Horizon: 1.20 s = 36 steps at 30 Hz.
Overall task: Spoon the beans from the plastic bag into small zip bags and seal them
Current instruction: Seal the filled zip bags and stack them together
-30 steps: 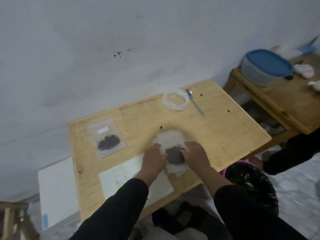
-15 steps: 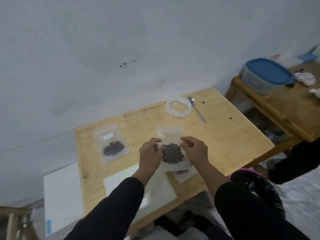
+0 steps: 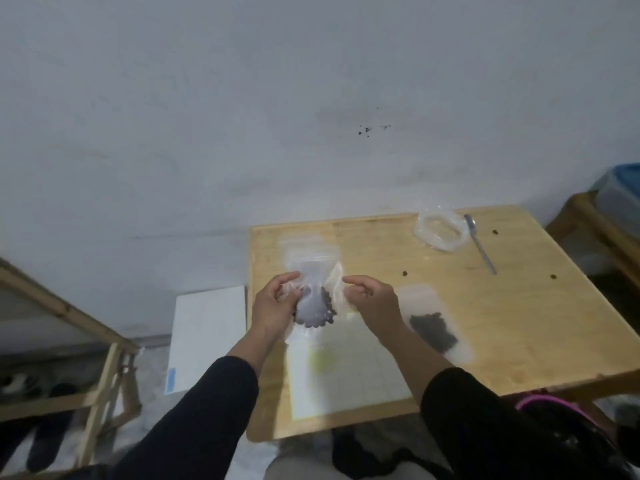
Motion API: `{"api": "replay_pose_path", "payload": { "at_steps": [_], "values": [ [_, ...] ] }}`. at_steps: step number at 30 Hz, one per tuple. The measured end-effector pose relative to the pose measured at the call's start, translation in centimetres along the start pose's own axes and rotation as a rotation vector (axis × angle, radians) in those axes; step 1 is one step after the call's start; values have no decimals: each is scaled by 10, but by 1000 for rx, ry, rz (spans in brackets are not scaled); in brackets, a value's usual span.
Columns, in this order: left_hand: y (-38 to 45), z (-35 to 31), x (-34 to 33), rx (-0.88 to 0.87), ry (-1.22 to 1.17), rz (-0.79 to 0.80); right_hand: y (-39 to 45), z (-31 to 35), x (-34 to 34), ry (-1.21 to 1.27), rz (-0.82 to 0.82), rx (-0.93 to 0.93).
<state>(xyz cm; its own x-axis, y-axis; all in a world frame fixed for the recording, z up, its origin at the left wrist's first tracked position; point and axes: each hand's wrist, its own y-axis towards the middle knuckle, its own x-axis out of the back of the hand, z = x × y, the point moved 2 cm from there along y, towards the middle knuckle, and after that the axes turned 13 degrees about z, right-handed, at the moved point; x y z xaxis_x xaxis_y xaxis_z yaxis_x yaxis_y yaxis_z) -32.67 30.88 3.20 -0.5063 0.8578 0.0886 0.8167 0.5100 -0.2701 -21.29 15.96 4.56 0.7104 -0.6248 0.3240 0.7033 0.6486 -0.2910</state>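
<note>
Zip bag [image 3: 313,299] held up at frame centre over the desk [image 3: 502,306]: left hand [image 3: 273,308] fingers curled round its left side, right hand [image 3: 372,299] pinching the right edge. Thin clear film, limp and slick, light, with beans [image 3: 317,311] sagging into a dark clump low in the bag; probably best taken by the stiffer zip strip up top, mouth kept upward. Clear bag, blurred.

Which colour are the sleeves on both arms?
Black, on the long sleeves; the head view shows it.
</note>
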Motion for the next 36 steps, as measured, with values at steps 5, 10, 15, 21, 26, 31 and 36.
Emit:
{"api": "replay_pose_path", "payload": {
  "at_steps": [5, 10, 15, 21, 26, 31, 36],
  "values": [
    [-25, 29, 50, 81, -32, -175, -8, -26, -32, -344, 40, -160],
    [-43, 48, 72, 129, -68, -237, -25, -52, -50, -433, 75, -230],
    [-53, 60, 76, 156, -56, -242, -33, -55, -66, -393, 0, -203],
    [-55, 65, 74, 173, -9, -195, -34, -52, -78, -358, -69, -214],
    [-55, 62, 70, 174, 6, -165, -33, -42, -78, -294, -80, -170],
    [-53, 52, 63, 130, -12, -131, -28, -6, -78, -165, -131, -35],
    [-49, 39, 54, 57, -68, -89, -20, 29, -88, -139, -157, 74]
  ]
}}
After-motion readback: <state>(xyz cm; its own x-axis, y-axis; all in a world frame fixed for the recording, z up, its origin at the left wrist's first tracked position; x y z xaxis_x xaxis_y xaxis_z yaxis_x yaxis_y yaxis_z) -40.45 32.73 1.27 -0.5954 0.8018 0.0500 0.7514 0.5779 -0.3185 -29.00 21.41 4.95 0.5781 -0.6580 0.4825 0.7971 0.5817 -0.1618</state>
